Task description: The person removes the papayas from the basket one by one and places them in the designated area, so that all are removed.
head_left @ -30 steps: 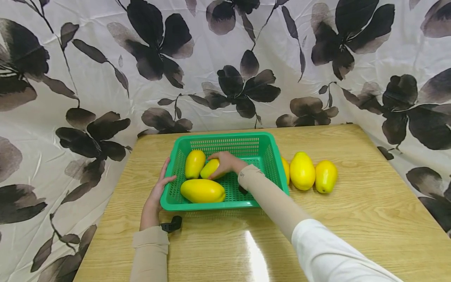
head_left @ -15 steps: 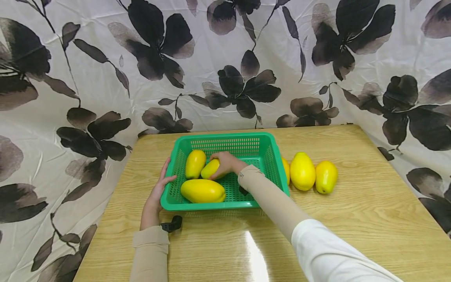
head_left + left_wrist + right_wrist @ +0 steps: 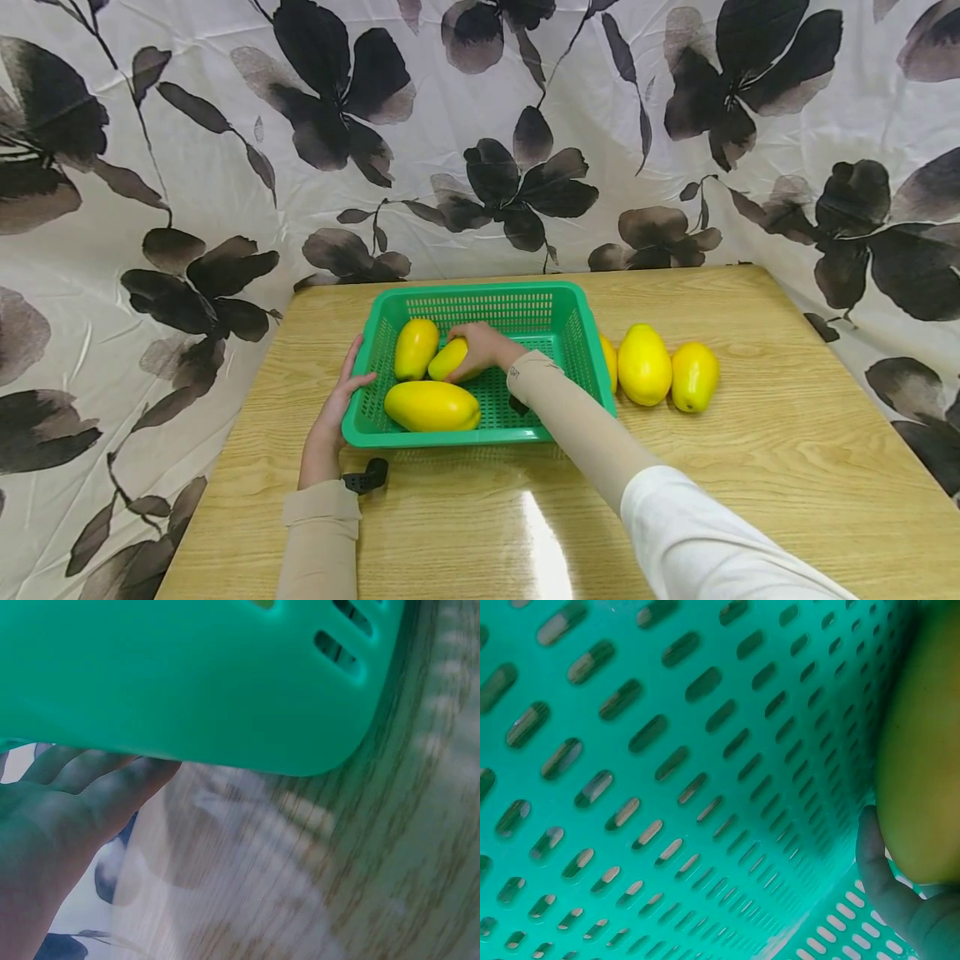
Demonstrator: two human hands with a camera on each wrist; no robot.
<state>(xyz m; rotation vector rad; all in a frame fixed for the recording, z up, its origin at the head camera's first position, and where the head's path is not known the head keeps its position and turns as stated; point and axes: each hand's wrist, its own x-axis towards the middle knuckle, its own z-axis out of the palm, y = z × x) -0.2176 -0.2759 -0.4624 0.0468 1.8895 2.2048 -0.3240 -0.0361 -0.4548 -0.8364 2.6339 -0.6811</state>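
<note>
At a wood-grain tabletop (image 3: 442, 533) walled in by floral cloth (image 3: 480, 92), we see a person work with both hands in a green basket (image 3: 480, 288). The right hand (image 3: 480, 348) grasps a small yellow fruit (image 3: 446, 361) inside the basket, left of its middle; whether that fruit touches the basket's floor, we cannot tell. The left hand (image 3: 334, 408) is unclenched, its fingers extended along the basket's left side and its thumb across the rim.

Beside the grasped fruit we count an upright oval fruit (image 3: 416, 350) toward the back left corner and a long fruit (image 3: 432, 407) lying sideways in front. To the basket's right, on the tabletop, sit a large fruit (image 3: 644, 365), a smaller fruit (image 3: 694, 376) and a partly hidden fruit (image 3: 608, 363) at the basket's edge.

Light glares in a white streak (image 3: 546, 542) on the glossy near half of the tabletop, and from the left wrist we see pale reflections over the grain. Behind the far edge and down both sides hangs the cloth, white, lightly creased and printed with dark grey and black blooms.
</note>
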